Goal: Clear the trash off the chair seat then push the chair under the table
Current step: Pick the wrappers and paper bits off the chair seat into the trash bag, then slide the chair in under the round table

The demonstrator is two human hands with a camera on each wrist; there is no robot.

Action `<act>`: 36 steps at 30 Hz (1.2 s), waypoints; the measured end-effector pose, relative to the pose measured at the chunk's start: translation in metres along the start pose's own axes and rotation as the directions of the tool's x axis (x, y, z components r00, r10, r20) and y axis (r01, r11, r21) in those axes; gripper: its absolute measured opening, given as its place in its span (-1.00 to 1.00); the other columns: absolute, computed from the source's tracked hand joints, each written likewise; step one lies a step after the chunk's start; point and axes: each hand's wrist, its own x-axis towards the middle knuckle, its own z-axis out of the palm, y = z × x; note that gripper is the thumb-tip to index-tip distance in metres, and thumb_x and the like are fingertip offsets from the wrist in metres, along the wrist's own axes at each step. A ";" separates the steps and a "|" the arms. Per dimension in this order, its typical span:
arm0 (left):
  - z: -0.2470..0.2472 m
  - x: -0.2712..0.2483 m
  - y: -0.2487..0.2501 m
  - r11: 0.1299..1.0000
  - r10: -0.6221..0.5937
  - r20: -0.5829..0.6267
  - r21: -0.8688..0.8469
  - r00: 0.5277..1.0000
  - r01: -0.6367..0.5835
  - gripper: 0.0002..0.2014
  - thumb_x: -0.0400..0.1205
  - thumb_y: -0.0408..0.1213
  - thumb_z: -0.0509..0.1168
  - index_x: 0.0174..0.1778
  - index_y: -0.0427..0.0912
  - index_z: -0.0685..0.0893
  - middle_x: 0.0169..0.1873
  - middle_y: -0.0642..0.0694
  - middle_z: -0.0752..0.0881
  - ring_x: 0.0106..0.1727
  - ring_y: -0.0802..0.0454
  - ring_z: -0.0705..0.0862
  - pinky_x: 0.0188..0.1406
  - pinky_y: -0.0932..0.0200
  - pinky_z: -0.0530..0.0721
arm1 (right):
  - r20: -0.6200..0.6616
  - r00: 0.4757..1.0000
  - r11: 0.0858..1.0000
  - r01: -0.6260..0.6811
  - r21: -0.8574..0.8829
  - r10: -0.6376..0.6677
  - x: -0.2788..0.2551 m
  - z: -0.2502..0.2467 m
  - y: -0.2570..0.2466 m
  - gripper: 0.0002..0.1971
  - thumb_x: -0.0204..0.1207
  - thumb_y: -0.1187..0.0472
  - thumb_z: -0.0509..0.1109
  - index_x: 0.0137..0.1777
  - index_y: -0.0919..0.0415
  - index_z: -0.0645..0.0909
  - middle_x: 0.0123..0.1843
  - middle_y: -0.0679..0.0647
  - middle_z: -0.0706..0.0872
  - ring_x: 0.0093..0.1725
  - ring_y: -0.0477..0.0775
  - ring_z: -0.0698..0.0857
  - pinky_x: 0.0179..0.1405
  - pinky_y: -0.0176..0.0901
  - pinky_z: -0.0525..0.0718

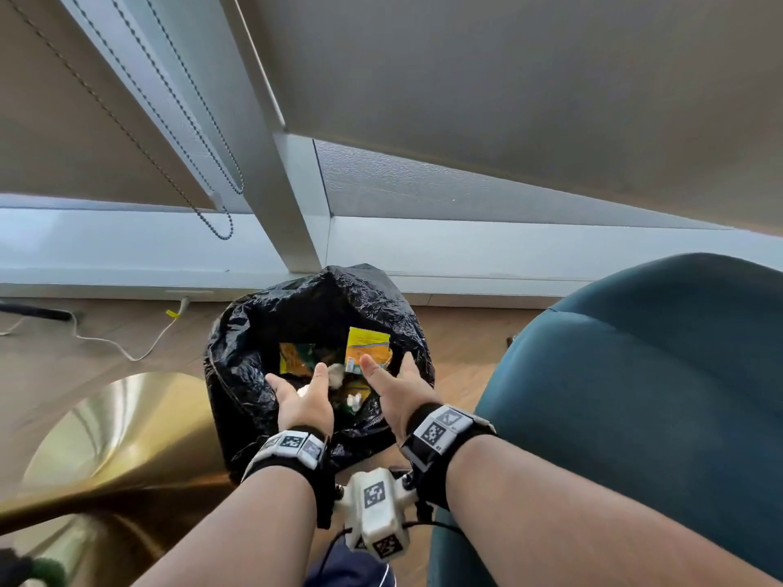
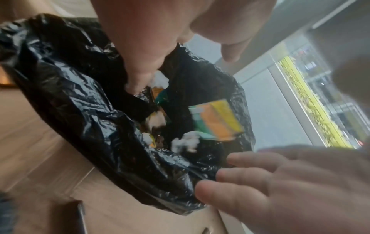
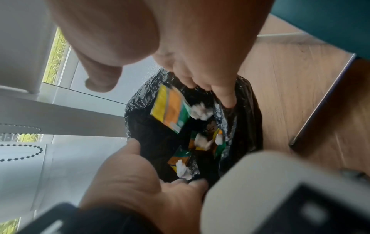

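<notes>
Both hands hover spread over the black trash bag (image 1: 254,374), left hand (image 1: 301,400) and right hand (image 1: 402,396) holding nothing; the head view alone shows the teal chair (image 1: 635,396) at right; wrist views reveal the yellow wrapper (image 3: 170,109) and white paper scraps (image 2: 186,142) inside the bag.

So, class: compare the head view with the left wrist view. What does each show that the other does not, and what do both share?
Only the head view shows the teal chair, the brass table base, the white cable on the floor and the blind's bead chain.

Only the left wrist view shows a street scene through the window.

Both show the black trash bag holding a yellow wrapper and crumpled tissues, with the left hand and right hand open over it.
</notes>
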 end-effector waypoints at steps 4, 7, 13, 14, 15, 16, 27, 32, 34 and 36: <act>0.003 -0.007 -0.001 0.967 0.195 -0.024 0.174 0.981 -0.188 -0.26 0.70 0.01 0.23 0.71 -0.18 0.05 0.69 -0.26 0.22 0.66 -0.18 0.26 0.63 -0.01 0.14 | 0.015 1.000 1.000 0.005 0.026 -0.005 0.008 -0.004 0.023 0.20 0.07 -0.60 0.27 0.68 -0.01 0.06 0.67 0.07 0.34 0.58 0.17 0.40 0.56 0.17 0.43; 0.003 -0.010 0.001 0.934 0.285 -0.002 0.226 0.959 -0.277 -0.68 0.70 -0.18 0.21 0.34 -0.20 0.61 0.21 -0.24 0.76 0.12 -0.17 0.74 0.28 -0.02 0.59 | -0.004 0.999 0.993 -0.032 0.111 0.033 0.009 -0.026 0.041 0.17 0.01 -0.58 0.29 0.62 0.04 0.25 0.63 0.09 0.40 0.54 0.15 0.45 0.56 0.22 0.43; -0.003 -0.065 0.026 0.708 0.446 0.265 0.479 0.855 -0.518 -0.83 0.61 -0.16 0.26 -0.29 -0.03 0.67 -0.49 -0.03 0.74 -0.38 -0.03 0.70 -0.22 0.05 0.71 | 0.051 0.993 0.937 -0.115 0.330 0.104 -0.063 -0.095 0.035 -0.75 0.63 -0.05 0.25 0.14 0.10 0.55 0.27 0.26 0.63 0.33 0.32 0.58 0.45 0.21 0.48; -0.001 -0.082 0.032 0.666 0.453 0.332 0.490 0.827 -0.562 -0.83 0.57 -0.13 0.29 -0.32 -0.03 0.66 -0.51 -0.04 0.74 -0.40 -0.01 0.71 -0.25 0.06 0.72 | 0.014 0.996 0.941 -0.087 0.328 0.087 -0.078 -0.109 0.038 -0.81 0.64 -0.02 0.25 0.05 0.06 0.57 0.23 0.22 0.65 0.32 0.29 0.60 0.40 0.18 0.53; 0.002 -0.100 0.038 0.630 0.462 0.390 0.487 0.796 -0.605 -0.84 0.55 -0.10 0.31 -0.33 -0.04 0.65 -0.51 -0.04 0.74 -0.40 0.00 0.71 -0.27 0.07 0.71 | -0.038 0.998 0.949 -0.038 0.313 0.053 -0.094 -0.123 0.040 -0.85 0.62 -0.01 0.27 -0.01 0.02 0.59 0.23 0.20 0.66 0.31 0.26 0.63 0.34 0.17 0.60; 0.006 -0.119 0.044 0.591 0.475 0.441 0.481 0.762 -0.647 -0.82 0.56 -0.09 0.32 -0.32 -0.06 0.65 -0.51 -0.05 0.73 -0.39 0.01 0.70 -0.28 0.09 0.68 | -0.095 0.995 0.961 0.016 0.277 0.010 -0.109 -0.139 0.040 -0.87 0.60 0.00 0.29 -0.03 0.00 0.62 0.23 0.18 0.69 0.28 0.22 0.66 0.28 0.16 0.66; 0.051 -0.313 0.083 0.629 0.592 0.526 0.173 0.611 -0.758 -0.80 0.67 -0.27 0.16 -0.02 0.12 0.64 -0.39 -0.02 0.76 -0.45 -0.07 0.68 -0.48 0.06 0.73 | -0.420 0.899 0.981 0.176 0.083 -0.125 -0.249 -0.301 0.083 -0.91 0.52 0.01 0.38 -0.07 -0.06 0.70 -0.05 -0.14 0.76 0.00 -0.10 0.69 0.22 0.02 0.67; 0.028 -0.394 0.048 0.487 0.590 0.546 0.347 0.595 -0.802 -0.76 0.60 -0.07 0.33 -0.34 -0.08 0.59 -0.52 -0.03 0.62 -0.40 -0.10 0.62 -0.29 -0.01 0.66 | -0.467 0.856 0.970 0.141 -0.198 -0.219 -0.333 -0.360 0.106 -0.89 0.52 0.04 0.40 -0.05 0.01 0.70 -0.01 0.00 0.81 -0.12 -0.10 0.68 -0.17 -0.31 0.55; 0.030 -0.429 0.027 0.407 0.566 0.618 0.367 0.546 -0.837 -0.66 0.57 0.04 0.32 -0.43 -0.04 0.48 -0.53 -0.02 0.56 -0.36 -0.08 0.59 -0.29 0.02 0.57 | -0.478 0.836 0.941 0.120 -0.317 -0.268 -0.362 -0.384 0.114 -0.87 0.52 0.05 0.41 0.01 0.02 0.68 0.09 0.03 0.77 -0.01 -0.03 0.66 -0.03 -0.22 0.53; 0.040 -0.459 0.005 0.370 0.512 0.696 0.350 0.503 -0.861 -0.68 0.53 0.12 0.23 -0.40 0.00 0.45 -0.51 -0.01 0.54 -0.31 -0.10 0.61 -0.26 0.02 0.60 | -0.505 0.802 0.900 0.092 -0.426 -0.320 -0.380 -0.406 0.123 -0.84 0.50 0.00 0.41 0.02 -0.02 0.67 0.19 0.06 0.73 0.14 0.06 0.65 0.20 -0.07 0.55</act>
